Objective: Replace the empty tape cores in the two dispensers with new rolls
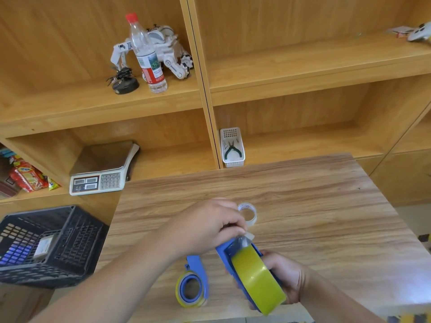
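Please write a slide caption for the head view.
Right hand holds dispenser with yellow roll; left hand pulls its tape.

Much of the right hand is hidden behind the yellow roll and its blue dispenser. The tape end pinched by the left hand is blurred. The clear empty core is partly covered by that hand. The red snack bags and the white toy are cut off by the picture's edges. The scale's buttons cannot be read.
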A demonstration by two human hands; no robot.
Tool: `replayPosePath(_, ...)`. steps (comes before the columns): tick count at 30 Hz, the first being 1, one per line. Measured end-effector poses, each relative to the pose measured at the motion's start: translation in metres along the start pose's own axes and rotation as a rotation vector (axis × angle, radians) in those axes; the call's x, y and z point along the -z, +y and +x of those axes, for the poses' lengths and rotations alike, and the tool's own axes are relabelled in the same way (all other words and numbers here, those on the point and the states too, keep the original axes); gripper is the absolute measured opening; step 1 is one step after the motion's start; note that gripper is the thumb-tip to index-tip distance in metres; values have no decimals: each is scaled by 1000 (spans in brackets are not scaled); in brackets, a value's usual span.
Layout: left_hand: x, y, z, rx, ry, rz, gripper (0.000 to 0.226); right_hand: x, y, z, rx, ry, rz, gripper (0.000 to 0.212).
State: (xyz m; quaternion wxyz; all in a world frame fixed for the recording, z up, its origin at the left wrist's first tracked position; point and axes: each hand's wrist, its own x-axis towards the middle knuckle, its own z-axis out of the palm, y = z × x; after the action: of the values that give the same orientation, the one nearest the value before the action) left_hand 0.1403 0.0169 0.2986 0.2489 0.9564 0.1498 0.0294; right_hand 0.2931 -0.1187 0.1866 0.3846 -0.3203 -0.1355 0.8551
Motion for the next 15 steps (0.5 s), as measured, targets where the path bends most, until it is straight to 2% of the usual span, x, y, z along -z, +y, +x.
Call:
replayPosePath(7,8,-6,17,21,3,-41,11,-6,-1,-5,65,-8,70,35)
replayPosePath(15,10,-18,10,284,73,-182,9,-2,4,-13,173,66,-18,43)
